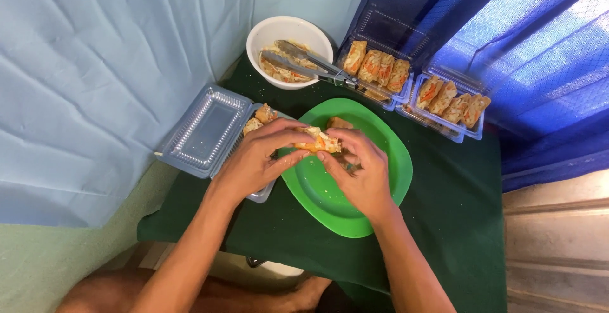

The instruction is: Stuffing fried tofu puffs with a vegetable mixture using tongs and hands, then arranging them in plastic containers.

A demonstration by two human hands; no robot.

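I pinch a filled roll piece [317, 141] between both my left hand [260, 157] and right hand [361, 173], over the green plate [393, 160]; the open clear container [209, 129] at nine o'clock looks like its next place.

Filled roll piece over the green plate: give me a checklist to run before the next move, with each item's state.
1. Orange-and-white filled roll piece held by both hands, left hand and right hand: ok.
2. Piece over the green oval plastic plate: ok.
3. Open clear plastic box beside the plate has room: ok.
4. Metal tongs resting in the white round bowl: ok.
5. Grip firmness on the piece: cannot tell.
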